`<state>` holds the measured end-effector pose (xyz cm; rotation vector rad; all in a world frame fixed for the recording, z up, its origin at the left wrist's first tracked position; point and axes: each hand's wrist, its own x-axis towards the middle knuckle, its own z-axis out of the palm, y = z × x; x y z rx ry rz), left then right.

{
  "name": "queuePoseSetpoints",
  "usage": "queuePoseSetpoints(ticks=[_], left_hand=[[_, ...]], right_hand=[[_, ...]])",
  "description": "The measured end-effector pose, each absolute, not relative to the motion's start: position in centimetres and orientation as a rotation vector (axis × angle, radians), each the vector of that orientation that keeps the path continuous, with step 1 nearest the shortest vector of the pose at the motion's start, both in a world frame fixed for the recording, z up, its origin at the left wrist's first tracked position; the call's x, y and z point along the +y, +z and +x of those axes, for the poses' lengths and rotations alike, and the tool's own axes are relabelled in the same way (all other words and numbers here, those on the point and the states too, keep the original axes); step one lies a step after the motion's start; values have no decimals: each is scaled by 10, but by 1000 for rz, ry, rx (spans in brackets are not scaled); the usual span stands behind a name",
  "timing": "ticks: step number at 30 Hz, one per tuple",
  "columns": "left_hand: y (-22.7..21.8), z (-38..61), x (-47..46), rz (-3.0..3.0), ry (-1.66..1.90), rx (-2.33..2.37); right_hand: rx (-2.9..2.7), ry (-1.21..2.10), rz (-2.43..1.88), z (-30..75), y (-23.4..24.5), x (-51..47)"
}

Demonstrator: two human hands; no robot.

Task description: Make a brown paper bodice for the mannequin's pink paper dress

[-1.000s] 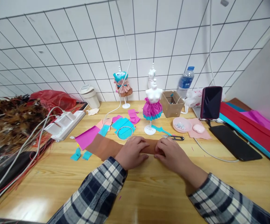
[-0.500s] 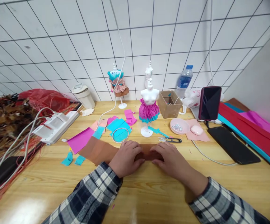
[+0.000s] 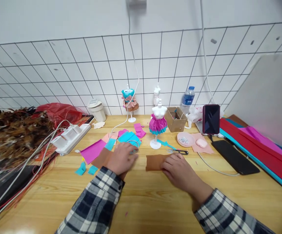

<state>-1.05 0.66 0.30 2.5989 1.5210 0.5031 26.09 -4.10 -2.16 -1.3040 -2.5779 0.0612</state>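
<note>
My right hand (image 3: pixel 178 168) has its fingers closed on the right end of a short brown piece of crepe paper (image 3: pixel 153 162), which lies on the table. My left hand (image 3: pixel 122 157) is over the right end of a longer brown crepe paper strip (image 3: pixel 101 159), fingers loosely stretched and apart. Behind my left hand lie blue paper pieces (image 3: pixel 128 137) and a thin ring (image 3: pixel 137 143), partly hidden by the hand. Just behind the short brown piece rests a pair of thread snips (image 3: pixel 180 151). A white mini mannequin (image 3: pixel 159 112) wears a magenta and blue ruffled paper skirt (image 3: pixel 158 123).
A pink dish of beads (image 3: pixel 185 139), cardboard box (image 3: pixel 175 119), water bottle (image 3: pixel 188 97), upright phone (image 3: pixel 211 119) and black power bank-like slab (image 3: pixel 236 156) stand or lie right. At left are a power strip (image 3: pixel 71 139), lidded cup (image 3: pixel 97 110) and magenta paper (image 3: pixel 92 151).
My left hand has moved left, away from my right hand. The brown paper between them now shows as a separate short piece under my right hand. The view has tilted up.
</note>
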Motion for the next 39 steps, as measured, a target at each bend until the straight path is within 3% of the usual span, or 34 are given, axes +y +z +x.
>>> queuePoseSetpoints(ticks=[10,14,19,39], left_hand=[[-5,-32,18,2595,440,1712],[-3,4,-1,2693,578,1315],[-20,42,-22,2622,449,997],[-19,39,-28,2655,422,1311]], right_hand=[[-2763,-85,-1204,268,-27,-63],[-2742,-194,-1192,262,-25,-68],[-2776,-222,-1182,259,-20,-69],[-2560,-21,-1626,278,-19,-81]])
